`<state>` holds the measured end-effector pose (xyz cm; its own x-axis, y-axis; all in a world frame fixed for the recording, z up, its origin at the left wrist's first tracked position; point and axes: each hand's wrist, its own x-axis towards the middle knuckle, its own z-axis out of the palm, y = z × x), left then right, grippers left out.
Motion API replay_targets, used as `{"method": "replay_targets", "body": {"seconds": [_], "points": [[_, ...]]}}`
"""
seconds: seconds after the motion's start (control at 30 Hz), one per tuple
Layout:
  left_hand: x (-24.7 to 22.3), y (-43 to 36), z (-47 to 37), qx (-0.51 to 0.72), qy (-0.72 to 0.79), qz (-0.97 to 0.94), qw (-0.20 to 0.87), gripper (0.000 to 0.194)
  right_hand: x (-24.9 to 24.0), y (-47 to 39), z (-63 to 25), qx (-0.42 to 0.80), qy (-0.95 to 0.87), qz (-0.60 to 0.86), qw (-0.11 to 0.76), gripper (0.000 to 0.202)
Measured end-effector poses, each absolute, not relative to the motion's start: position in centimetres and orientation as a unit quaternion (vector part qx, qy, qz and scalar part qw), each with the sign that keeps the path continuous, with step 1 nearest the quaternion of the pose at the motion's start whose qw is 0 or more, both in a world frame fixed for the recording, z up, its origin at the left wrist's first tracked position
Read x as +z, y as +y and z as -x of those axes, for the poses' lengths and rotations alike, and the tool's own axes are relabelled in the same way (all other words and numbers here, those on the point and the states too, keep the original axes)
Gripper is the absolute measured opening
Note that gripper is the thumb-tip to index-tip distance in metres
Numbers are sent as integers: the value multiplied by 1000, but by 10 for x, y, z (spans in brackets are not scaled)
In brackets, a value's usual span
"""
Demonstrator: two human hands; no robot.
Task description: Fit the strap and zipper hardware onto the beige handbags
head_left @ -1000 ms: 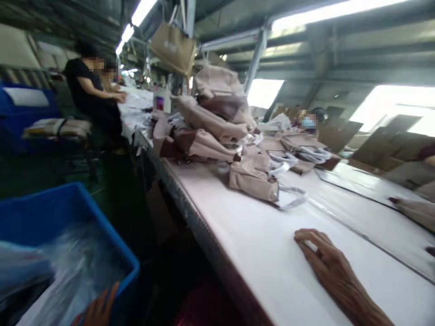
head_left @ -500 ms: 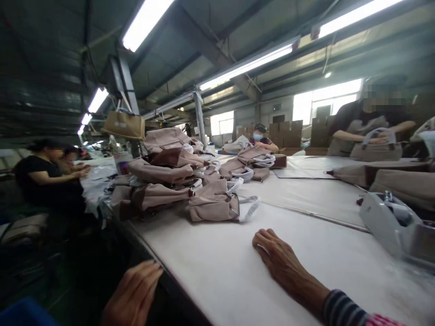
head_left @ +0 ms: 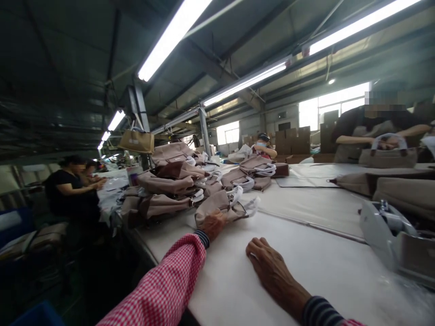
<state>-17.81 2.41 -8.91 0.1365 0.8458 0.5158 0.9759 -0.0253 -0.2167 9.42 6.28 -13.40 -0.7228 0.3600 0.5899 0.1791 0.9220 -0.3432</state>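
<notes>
Left hand (head_left: 213,225) reaches to mid-frame and closes on the nearest beige bag (head_left: 220,206), at the front edge of the bag pile (head_left: 170,190). Right hand (head_left: 268,265) lies flat, fingers spread, empty on the white tabletop (head_left: 322,267) at lower centre. Best to grip the body, not the loose white handles (head_left: 246,203), and drag clear without toppling the stack.

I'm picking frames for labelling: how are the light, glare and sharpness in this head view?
Head view: ceiling tube lights and far windows blow out; left hand on nearest bag reads clearly; right hand sharp; edges bend, left side dark.
</notes>
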Motion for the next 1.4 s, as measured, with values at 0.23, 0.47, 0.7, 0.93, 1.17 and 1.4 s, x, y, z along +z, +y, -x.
{"method": "replay_targets", "body": {"seconds": [0.23,0.47,0.7,0.93,1.17,1.4], "points": [[-100,-43,107,-147,-578,762,254,29,-122,35,-105,54,-940,18,337,14],[-81,-130,58,-125,-491,852,130,29,-93,-44,-141,-59,-921,-201,330,15],[-20,-113,26,-203,-591,774,-100,26,-114,-41,-185,71,-938,84,328,12],[-50,-31,-18,-263,-631,727,-68,25,-121,-37,-187,77,-953,131,262,17],[-38,-50,8,-545,-620,561,-72,14,-95,-27,-193,168,-958,103,206,15],[-51,-117,50,-745,-526,364,-189,37,-53,5,-194,278,-951,111,80,26]]}}
